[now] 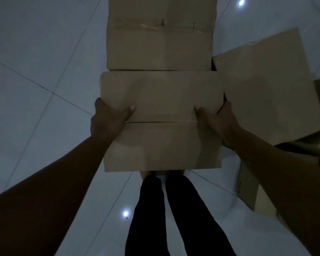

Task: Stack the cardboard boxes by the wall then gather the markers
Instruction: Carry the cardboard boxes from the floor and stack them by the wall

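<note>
Over pale floor tiles (pixel 35 111), with left grip (pixel 107 119) and right grip (pixel 217 120) clasping the near cardboard box (pixel 161 126), best squared above the far box (pixel 160 43) before lowering

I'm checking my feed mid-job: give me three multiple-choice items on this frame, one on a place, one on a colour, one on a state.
1. Where does the tilted box lie relative to the held box?
A. To its right
B. To its left
C. Under it

2. What colour are the trousers?
A. White
B. Black
C. Red

3. How is the held box being handled?
A. One hand alone
B. Lying untouched on the floor
C. Both hands grip its sides

Answers: 1 A, the tilted box sits at the right of the frame. 2 B, the legs below the box are black. 3 C, the left hand and right hand clasp opposite edges, thumbs on top.
</note>
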